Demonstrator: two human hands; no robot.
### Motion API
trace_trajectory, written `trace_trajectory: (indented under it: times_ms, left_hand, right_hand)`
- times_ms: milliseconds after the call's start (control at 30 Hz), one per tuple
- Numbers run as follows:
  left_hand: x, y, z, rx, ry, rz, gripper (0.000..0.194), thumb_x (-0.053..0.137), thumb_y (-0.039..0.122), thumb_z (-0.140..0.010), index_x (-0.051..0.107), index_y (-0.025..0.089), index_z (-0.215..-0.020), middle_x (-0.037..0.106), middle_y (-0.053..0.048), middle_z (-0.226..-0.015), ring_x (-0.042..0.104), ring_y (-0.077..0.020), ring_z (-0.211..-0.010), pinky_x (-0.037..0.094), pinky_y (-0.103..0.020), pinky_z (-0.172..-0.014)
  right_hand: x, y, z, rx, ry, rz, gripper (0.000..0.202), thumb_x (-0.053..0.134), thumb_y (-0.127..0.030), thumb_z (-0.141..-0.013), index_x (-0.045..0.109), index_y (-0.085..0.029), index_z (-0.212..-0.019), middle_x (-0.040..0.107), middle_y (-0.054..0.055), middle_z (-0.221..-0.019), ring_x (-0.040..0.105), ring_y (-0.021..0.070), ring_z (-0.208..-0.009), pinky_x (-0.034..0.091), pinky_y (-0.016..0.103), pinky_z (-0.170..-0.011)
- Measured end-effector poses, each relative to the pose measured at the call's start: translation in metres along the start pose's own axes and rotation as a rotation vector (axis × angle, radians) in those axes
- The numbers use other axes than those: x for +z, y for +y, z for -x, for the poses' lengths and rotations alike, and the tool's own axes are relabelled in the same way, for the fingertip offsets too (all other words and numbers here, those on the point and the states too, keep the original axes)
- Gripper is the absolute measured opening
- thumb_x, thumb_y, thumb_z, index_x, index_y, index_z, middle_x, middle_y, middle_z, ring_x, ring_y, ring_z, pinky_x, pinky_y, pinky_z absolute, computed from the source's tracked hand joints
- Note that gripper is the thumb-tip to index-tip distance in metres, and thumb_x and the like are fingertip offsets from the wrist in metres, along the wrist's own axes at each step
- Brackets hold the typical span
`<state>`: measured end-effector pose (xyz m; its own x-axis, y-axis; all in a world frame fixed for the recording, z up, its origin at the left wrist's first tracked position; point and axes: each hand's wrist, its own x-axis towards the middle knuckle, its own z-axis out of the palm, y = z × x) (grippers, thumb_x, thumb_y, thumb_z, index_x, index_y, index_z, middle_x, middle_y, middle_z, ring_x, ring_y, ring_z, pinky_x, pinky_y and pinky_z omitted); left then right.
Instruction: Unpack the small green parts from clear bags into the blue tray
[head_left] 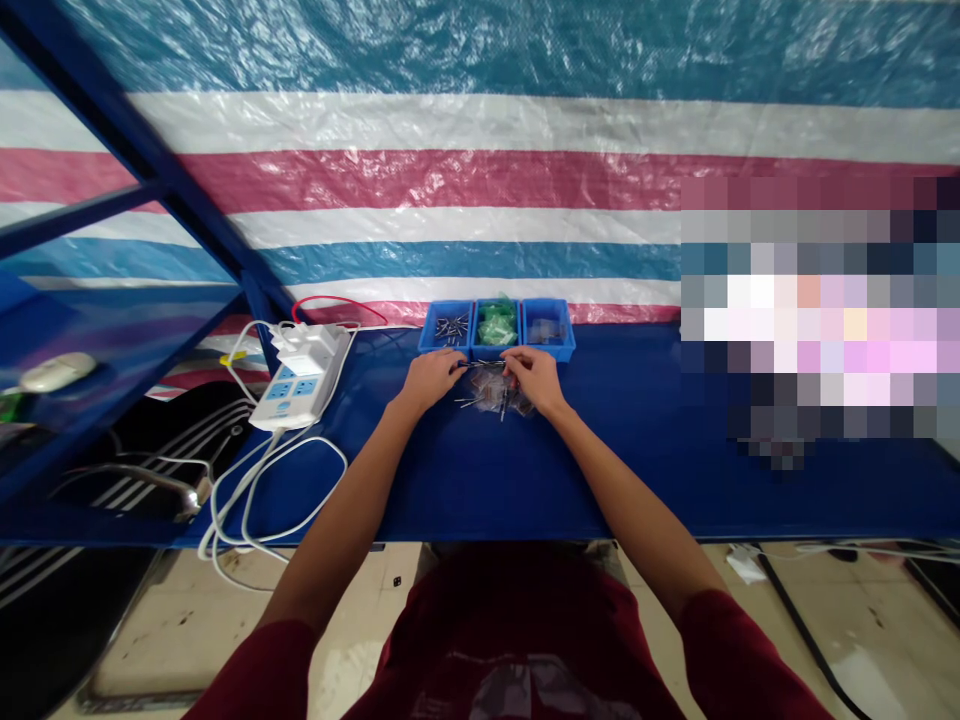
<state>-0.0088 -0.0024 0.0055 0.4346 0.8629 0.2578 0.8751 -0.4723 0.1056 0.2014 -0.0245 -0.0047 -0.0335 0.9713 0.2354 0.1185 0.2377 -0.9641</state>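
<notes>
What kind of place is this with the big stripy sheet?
It's probably a small workshop. On the blue table are three small blue trays, one holding thin metal pieces, and a white power strip. The stripy plastic sheet hangs behind like a simple wall.

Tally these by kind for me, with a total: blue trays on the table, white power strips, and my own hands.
Blue trays: 3
White power strip: 1
Your hands: 2
Total: 6
</notes>
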Motion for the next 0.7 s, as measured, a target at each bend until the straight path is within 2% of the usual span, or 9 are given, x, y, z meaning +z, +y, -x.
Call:
trace_trajectory:
  times_ms: [233,400,700]
  left_hand:
    - [-0.001,0.007,-0.001,-0.068,-0.089,-0.063,0.021,0.053,0.027,-0.091,0.072,0.021,-0.096,0.072,-0.007,-0.097,0.065,-0.0237,-0.088,0.044,-0.029,-0.067]
    - [-0.003,0.014,-0.002,-0.103,-0.135,-0.074,0.022,0.049,0.024,-0.093,0.07,0.02,-0.095,0.072,-0.007,-0.1,0.065,-0.023,-0.091,0.044,-0.029,-0.07]
    - [-0.004,0.018,-0.001,-0.058,-0.175,-0.132,0.025,0.042,0.026,-0.097,0.065,0.017,-0.102,0.069,-0.008,-0.105,0.065,-0.0227,-0.091,0.043,-0.029,-0.07]
  right_hand:
    - [0.002,-0.002,0.002,-0.016,-0.014,0.048,0.017,0.054,-0.03,-0.078,0.067,-0.019,-0.081,0.063,-0.001,-0.059,0.051,0.012,-0.043,0.046,0.027,-0.052]
    - [-0.001,-0.001,0.001,-0.038,0.012,0.129,0.018,0.054,-0.03,-0.079,0.068,-0.02,-0.08,0.064,-0.001,-0.059,0.057,0.0146,-0.052,0.048,0.028,-0.06]
    - [-0.001,-0.003,0.002,-0.083,-0.017,0.202,0.02,0.052,-0.029,-0.081,0.069,-0.02,-0.081,0.063,-0.001,-0.059,0.059,0.0155,-0.057,0.048,0.028,-0.067]
